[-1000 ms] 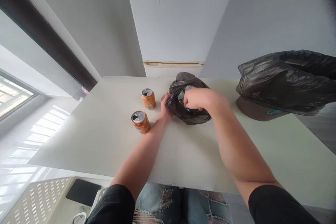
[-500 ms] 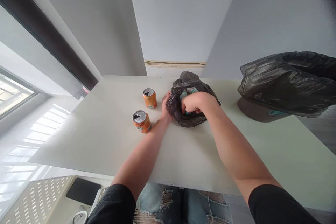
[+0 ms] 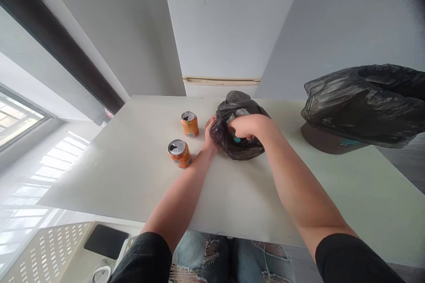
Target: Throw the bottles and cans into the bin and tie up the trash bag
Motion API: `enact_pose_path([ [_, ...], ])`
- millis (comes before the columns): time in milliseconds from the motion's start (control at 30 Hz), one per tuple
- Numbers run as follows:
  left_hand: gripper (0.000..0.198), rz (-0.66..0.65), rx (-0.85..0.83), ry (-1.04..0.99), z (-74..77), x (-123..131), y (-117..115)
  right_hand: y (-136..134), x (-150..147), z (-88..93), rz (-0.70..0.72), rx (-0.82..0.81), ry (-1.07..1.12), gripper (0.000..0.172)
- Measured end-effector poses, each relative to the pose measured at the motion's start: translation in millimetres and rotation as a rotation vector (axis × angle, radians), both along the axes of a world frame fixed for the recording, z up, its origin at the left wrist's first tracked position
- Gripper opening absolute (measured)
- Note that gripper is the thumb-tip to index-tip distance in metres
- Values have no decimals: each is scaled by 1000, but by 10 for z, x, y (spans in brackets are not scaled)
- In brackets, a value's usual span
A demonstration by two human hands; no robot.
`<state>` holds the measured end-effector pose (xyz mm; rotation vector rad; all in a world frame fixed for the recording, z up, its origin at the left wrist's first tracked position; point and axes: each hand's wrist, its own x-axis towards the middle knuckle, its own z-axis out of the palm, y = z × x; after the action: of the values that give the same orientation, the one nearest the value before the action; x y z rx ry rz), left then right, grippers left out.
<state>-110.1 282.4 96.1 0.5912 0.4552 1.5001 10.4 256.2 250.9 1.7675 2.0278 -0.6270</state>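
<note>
A black plastic bag stands on the white table with its mouth turned up, and pale green and white items show inside. At the bag's left side, my left hand grips its edge. My right hand reaches down into the mouth; its fingertips are hidden among the contents, so what they hold cannot be made out. Left of the bag stand two opened orange drink cans, a farther can and a nearer can close beside my left forearm.
On the right stands a dark bin lined with a large black bag. A white fridge is behind the table. At lower left, a white perforated basket sits near a black flat object.
My right hand has shifted slightly left and deeper into the bag. My left hand and both cans stay where they were.
</note>
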Motion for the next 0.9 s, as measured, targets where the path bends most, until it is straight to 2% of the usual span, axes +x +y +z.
enact_pose_path([
  [100, 12, 1, -15, 7, -6, -5, 9, -44, -47, 51, 1, -130, -13, 37],
  [433, 19, 6, -36, 37, 44, -6, -32, -9, -71, -33, 42, -174, -47, 29],
  [533, 17, 5, -35, 32, 31, -4, -21, -72, -33, 84, 51, -118, -19, 27],
  [733, 12, 15, -41, 72, 22, -1, -26, -388, 65, 461, 22, 122, 5, 18],
  [900, 8, 23, -41, 96, 46, -20, -60, -647, 177, 683, 126, 285, 132, 19],
])
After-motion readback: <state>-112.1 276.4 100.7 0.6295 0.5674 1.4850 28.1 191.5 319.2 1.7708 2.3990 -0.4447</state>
